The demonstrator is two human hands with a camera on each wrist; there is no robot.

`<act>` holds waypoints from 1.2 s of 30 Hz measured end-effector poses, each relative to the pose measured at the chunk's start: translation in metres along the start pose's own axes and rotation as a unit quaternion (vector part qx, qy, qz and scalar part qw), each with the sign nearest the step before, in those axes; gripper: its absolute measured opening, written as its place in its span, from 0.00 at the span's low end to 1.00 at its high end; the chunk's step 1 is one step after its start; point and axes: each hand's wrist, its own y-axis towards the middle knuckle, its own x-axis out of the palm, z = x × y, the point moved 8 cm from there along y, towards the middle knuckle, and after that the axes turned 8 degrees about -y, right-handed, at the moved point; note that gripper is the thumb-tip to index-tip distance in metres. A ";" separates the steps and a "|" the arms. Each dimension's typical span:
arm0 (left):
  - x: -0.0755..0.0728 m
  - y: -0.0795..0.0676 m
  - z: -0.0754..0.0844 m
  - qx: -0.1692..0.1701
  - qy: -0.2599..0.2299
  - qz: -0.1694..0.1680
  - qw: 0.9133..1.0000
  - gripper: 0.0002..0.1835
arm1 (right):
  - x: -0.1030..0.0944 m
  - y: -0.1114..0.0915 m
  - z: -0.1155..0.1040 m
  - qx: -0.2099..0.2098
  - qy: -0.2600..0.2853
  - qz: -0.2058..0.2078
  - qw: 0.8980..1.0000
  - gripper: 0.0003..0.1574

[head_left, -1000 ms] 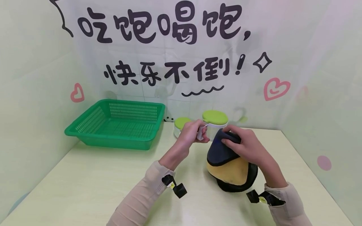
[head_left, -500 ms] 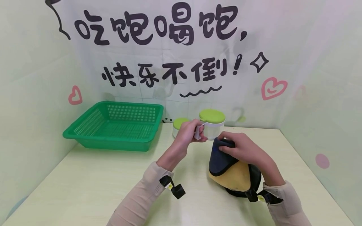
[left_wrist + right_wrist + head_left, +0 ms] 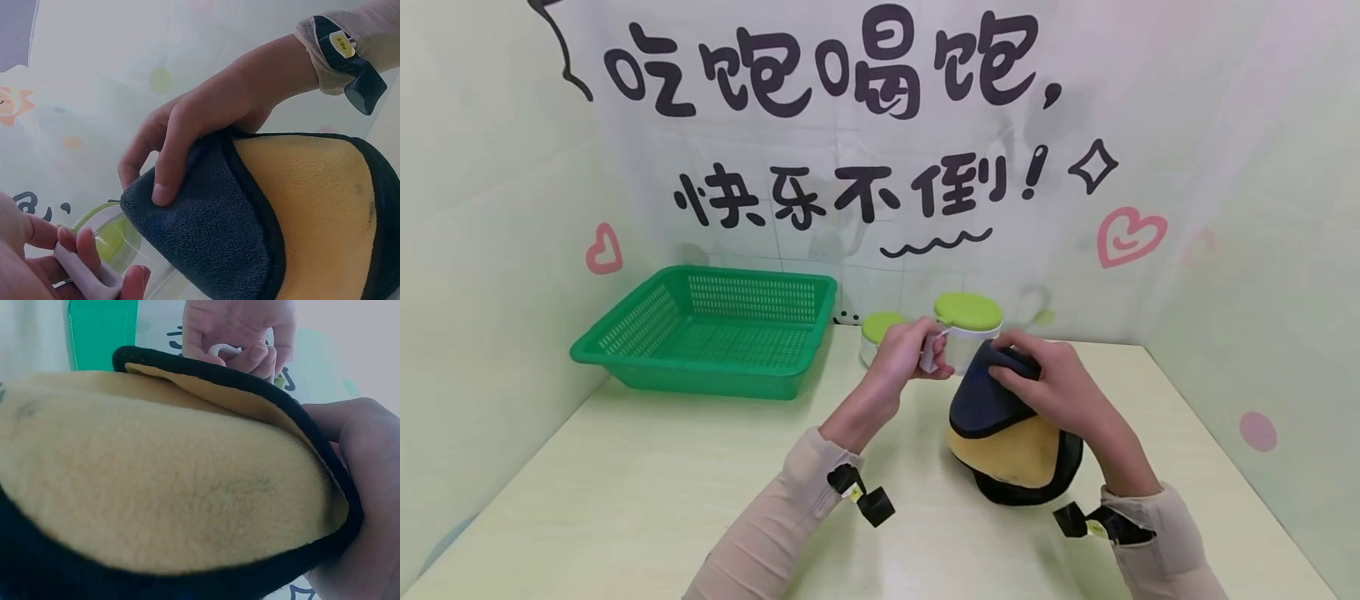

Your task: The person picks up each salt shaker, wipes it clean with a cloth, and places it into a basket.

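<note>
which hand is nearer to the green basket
Left. In the head view, the left hand grips a white handle to the right of the green basket; the right hand holds a cloth farther right, beyond the left hand.

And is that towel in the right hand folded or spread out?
The towel is folded over, not spread flat: its navy side laps across the yellow side, and the right fingers grip it.

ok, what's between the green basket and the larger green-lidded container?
The smaller green-lidded container, partly hidden by the left hand, as the head view shows.
</note>
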 end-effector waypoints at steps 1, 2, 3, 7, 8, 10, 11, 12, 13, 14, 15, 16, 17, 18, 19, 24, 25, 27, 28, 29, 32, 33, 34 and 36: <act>0.000 0.000 0.000 -0.001 0.000 0.001 1.000 0.16 | 0.001 0.000 0.000 0.002 0.001 -0.005 1.000 0.10; -0.001 0.000 0.000 -0.002 0.000 0.002 1.000 0.16 | 0.002 0.000 0.001 0.004 0.003 -0.012 1.000 0.10; -0.001 0.000 0.000 -0.002 -0.001 0.003 1.000 0.16 | 0.004 0.000 0.001 0.006 0.005 -0.018 1.000 0.10; -0.003 0.000 -0.001 -0.005 -0.009 0.010 1.000 0.16 | 0.009 0.001 0.003 0.013 0.008 -0.039 0.999 0.09; -0.003 0.000 -0.001 -0.005 -0.013 0.010 1.000 0.16 | 0.010 0.002 0.003 0.014 0.009 -0.043 0.999 0.09; -0.004 -0.001 -0.001 -0.004 -0.020 0.010 1.000 0.15 | 0.013 0.002 0.004 0.014 0.012 -0.052 0.998 0.09; -0.005 -0.001 -0.001 -0.003 -0.024 0.009 1.000 0.15 | 0.014 0.003 0.004 0.014 0.012 -0.058 0.998 0.09; -0.005 -0.001 0.000 -0.001 -0.026 0.008 1.000 0.15 | 0.015 0.003 0.004 0.014 0.013 -0.066 0.998 0.09; -0.005 -0.001 0.000 0.002 -0.028 0.007 1.000 0.15 | 0.017 0.003 0.004 0.014 0.014 -0.076 0.997 0.09; -0.005 -0.001 0.001 0.003 -0.030 0.007 1.000 0.15 | 0.020 0.003 0.005 0.014 0.016 -0.087 0.996 0.09; -0.006 -0.001 0.001 0.004 -0.032 0.007 0.999 0.15 | 0.021 0.003 0.005 0.014 0.015 -0.098 0.995 0.09; -0.006 -0.002 0.001 0.004 -0.033 0.007 0.999 0.15 | 0.023 0.003 0.005 0.013 0.014 -0.108 0.994 0.09; -0.006 -0.002 0.002 0.004 -0.034 0.007 0.999 0.15 | 0.025 0.002 0.005 0.013 0.014 -0.116 0.993 0.09; -0.006 -0.002 0.002 0.005 -0.033 0.006 0.999 0.15 | 0.026 0.002 0.006 0.013 0.013 -0.122 0.992 0.09; -0.006 -0.002 0.002 0.004 -0.034 0.006 0.999 0.15 | 0.027 0.002 0.006 0.012 0.011 -0.125 0.992 0.09; -0.006 -0.002 0.002 0.003 -0.033 0.011 0.999 0.15 | 0.021 0.001 0.005 0.010 -0.003 -0.091 0.996 0.10; -0.006 -0.002 0.002 0.004 -0.032 0.014 0.999 0.15 | 0.019 0.001 0.005 0.011 -0.005 -0.080 0.997 0.10; -0.005 -0.002 0.002 0.006 -0.027 0.017 0.999 0.15 | 0.015 0.001 0.005 0.012 -0.009 -0.056 0.998 0.10; -0.004 -0.001 0.002 0.007 -0.024 0.018 1.000 0.15 | 0.013 0.000 0.005 0.013 -0.011 -0.043 0.999 0.10; -0.004 -0.001 0.002 0.007 -0.021 0.018 1.000 0.15 | 0.011 0.000 0.005 0.015 -0.011 -0.031 0.999 0.10; -0.002 0.001 0.001 0.008 -0.011 0.015 1.000 0.16 | 0.004 -0.001 0.005 0.015 -0.011 0.001 1.000 0.10; -0.002 0.001 0.000 0.007 -0.009 0.014 1.000 0.17 | 0.003 -0.001 0.004 0.014 -0.010 0.010 1.000 0.10; -0.002 0.001 0.000 0.007 -0.007 0.014 1.000 0.17 | 0.001 -0.001 0.004 0.014 -0.009 0.016 1.000 0.10; -0.003 0.001 0.000 0.006 -0.007 0.015 1.000 0.17 | 0.001 0.000 0.003 0.014 -0.004 0.018 1.000 0.10</act>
